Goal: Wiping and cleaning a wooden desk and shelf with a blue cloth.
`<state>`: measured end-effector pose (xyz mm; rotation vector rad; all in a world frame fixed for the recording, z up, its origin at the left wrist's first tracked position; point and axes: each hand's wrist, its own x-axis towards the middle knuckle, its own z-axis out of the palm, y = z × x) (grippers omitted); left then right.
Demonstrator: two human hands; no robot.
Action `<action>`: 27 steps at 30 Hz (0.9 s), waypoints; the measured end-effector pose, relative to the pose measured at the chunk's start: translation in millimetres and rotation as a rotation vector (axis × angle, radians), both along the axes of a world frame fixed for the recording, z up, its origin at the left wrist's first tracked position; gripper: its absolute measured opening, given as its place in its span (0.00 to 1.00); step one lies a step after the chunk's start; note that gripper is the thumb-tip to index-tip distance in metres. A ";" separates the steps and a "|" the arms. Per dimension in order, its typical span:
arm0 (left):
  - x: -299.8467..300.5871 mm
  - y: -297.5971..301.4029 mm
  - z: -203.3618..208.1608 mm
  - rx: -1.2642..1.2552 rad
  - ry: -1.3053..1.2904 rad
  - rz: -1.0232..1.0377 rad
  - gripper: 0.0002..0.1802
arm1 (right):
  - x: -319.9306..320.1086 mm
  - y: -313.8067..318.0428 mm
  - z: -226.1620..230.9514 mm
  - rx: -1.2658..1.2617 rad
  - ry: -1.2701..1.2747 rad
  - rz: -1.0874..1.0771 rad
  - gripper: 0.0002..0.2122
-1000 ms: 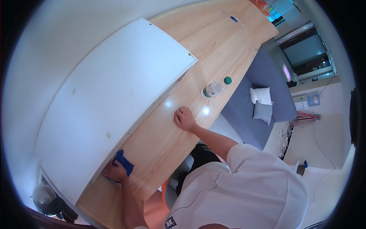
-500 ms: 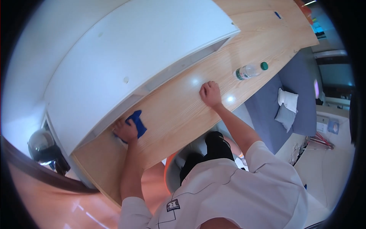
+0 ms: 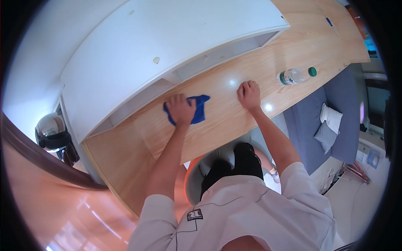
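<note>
Head: cloth (image 3: pixel 199 113) nearer right hand (image 3: pixel 250 96)

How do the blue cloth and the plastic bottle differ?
Colour: the blue cloth is opaque blue; the plastic bottle is clear with a green cap.
Form: cloth limp and spread, bottle holding its shape.
Contact: cloth under the left hand, bottle untouched.
Shared: both rest on the wooden desk.

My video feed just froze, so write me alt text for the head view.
A person's left hand lies on a blue cloth on a wooden desk, beside a white shelf unit. The loosely curled right hand appears to rest on the desk, with a clear, green-capped bottle farther right.
</note>
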<state>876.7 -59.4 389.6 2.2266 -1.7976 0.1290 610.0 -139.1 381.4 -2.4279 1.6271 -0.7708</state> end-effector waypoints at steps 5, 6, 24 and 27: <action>-74.3 -30.0 -2.9 -0.029 0.146 -0.074 0.13 | 2.9 1.9 1.8 0.010 0.013 0.007 0.04; -89.7 -33.6 -3.7 -0.053 0.159 -0.101 0.13 | 1.5 3.8 3.5 0.010 0.017 0.022 0.04; 47.3 147.8 -4.6 -0.043 0.063 0.304 0.11 | -4.5 -3.8 -0.7 -0.021 0.059 0.047 0.07; 65.1 130.7 -5.9 -0.021 -0.035 0.432 0.13 | -1.8 -2.5 -2.5 -0.022 0.070 0.061 0.07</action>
